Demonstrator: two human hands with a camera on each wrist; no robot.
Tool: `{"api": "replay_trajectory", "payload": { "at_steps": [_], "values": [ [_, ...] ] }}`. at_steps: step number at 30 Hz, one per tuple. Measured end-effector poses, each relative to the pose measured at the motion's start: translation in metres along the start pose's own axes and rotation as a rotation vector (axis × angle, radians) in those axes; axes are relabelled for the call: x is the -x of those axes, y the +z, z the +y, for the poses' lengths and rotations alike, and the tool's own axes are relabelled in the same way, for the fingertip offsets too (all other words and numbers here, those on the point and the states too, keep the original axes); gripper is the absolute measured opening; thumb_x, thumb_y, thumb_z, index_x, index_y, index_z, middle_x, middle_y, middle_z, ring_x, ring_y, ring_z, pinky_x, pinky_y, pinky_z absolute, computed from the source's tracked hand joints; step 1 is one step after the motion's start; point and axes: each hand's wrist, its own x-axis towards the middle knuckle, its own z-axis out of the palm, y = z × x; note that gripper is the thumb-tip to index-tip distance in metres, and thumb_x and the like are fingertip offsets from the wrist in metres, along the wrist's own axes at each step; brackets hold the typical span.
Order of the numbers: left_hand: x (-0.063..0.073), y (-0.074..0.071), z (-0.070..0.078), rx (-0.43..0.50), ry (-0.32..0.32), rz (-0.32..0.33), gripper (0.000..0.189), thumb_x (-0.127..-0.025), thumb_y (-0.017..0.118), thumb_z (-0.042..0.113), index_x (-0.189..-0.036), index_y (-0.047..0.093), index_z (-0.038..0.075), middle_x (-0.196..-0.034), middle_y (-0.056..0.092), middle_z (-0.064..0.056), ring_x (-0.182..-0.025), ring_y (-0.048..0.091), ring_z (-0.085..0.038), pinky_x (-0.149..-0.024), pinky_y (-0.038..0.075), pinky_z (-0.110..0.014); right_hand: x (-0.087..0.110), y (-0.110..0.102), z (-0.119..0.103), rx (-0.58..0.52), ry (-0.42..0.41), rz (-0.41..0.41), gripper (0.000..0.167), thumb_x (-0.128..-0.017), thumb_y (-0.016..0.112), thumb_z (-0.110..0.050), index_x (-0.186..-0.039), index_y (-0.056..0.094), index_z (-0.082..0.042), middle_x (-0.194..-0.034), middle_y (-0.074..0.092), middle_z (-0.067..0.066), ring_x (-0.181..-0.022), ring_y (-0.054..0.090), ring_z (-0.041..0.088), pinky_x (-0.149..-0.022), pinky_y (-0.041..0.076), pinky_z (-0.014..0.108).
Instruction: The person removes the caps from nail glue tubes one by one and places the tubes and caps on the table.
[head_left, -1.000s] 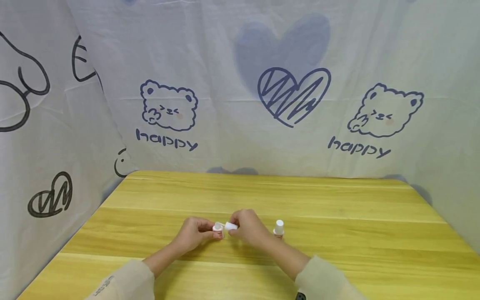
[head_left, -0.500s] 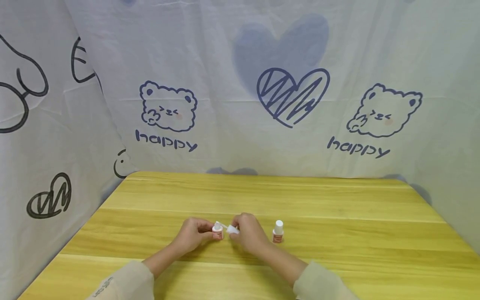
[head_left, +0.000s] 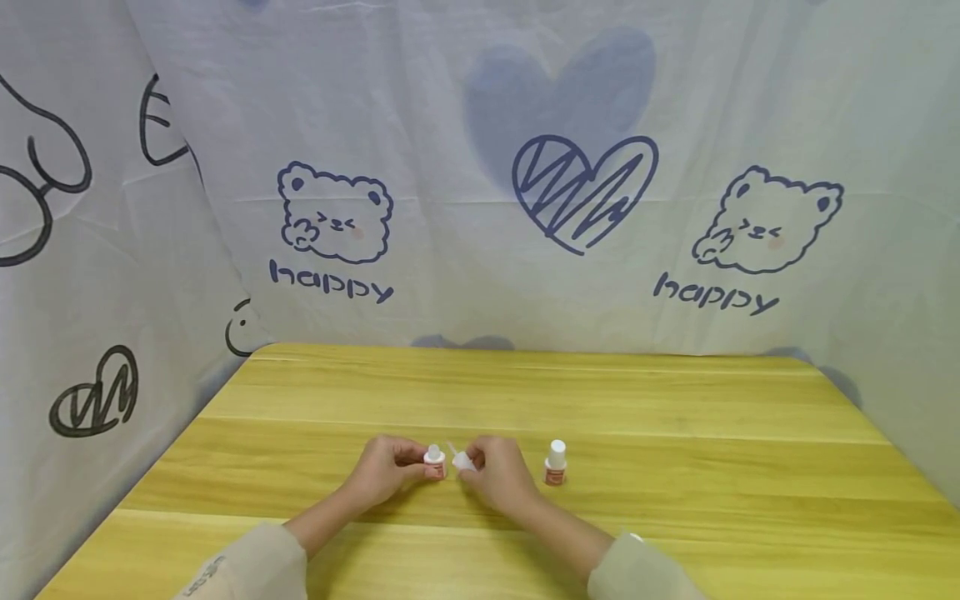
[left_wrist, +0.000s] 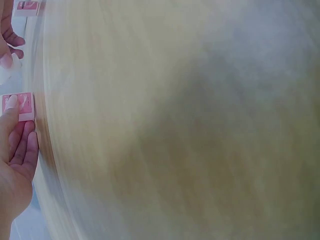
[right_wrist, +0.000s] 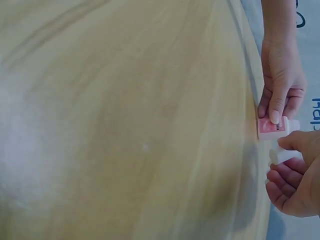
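Observation:
Upright on the table, a small white bottle [head_left: 435, 471] with a pink label has its cap off, its narrow white neck showing. My left hand [head_left: 388, 468] pinches its left side between thumb and fingers; in the left wrist view the thumb lies over the label [left_wrist: 26, 107]. Just right of the bottle, my right hand [head_left: 497, 473] pinches a white cap [head_left: 462, 461] with a thin pale stem [head_left: 452, 448] that points up and left, apart from the neck. The right wrist view has the cap [right_wrist: 282, 154] between thumb and fingers, close beside the bottle [right_wrist: 267, 127].
A second bottle [head_left: 555, 467] of the same kind, capped, stands upright right of my right hand. A small white thing [head_left: 636, 537] shows at the edge of the right sleeve, mostly hidden. Behind the wooden table [head_left: 675, 400] hangs a printed white cloth [head_left: 465, 292].
My right hand has drawn slightly toward me, and the cap has tilted so that its stem, earlier at the bottle's neck, now points upward away from it. My left hand keeps its place.

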Motion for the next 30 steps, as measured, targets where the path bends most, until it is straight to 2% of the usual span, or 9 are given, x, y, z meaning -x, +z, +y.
{"api": "replay_trajectory", "payload": {
  "at_steps": [10,17,30],
  "values": [
    [0.001,-0.001,0.002,0.005,0.008,-0.001,0.023,-0.077,0.073,0.013,-0.092,0.070,-0.004,-0.088,0.072,-0.016,-0.082,0.070,-0.023,-0.070,0.055,-0.017,0.001,0.008,0.007,-0.138,0.066,0.074,0.006,-0.071,0.068,0.006,-0.075,0.064,0.005,-0.067,0.063,0.011,-0.061,0.052,0.006,-0.054,0.046,0.014],
    [0.000,0.000,0.000,-0.017,-0.006,0.003,0.024,-0.077,0.073,0.013,-0.093,0.070,-0.005,-0.090,0.072,-0.017,-0.083,0.070,-0.024,-0.071,0.055,-0.019,0.001,0.011,0.012,-0.217,0.100,0.099,0.010,-0.070,0.067,0.009,-0.080,0.063,0.008,-0.071,0.064,0.013,-0.065,0.056,0.009,-0.057,0.048,0.012],
    [0.002,-0.002,0.001,-0.004,0.000,-0.006,0.025,-0.078,0.073,0.012,-0.095,0.069,-0.007,-0.092,0.071,-0.020,-0.083,0.069,-0.026,-0.072,0.055,-0.020,0.005,0.012,0.016,-0.175,0.123,0.088,0.011,-0.073,0.071,0.004,-0.083,0.066,0.004,-0.075,0.066,0.010,-0.068,0.056,0.009,-0.060,0.049,0.016]
  ]
}}
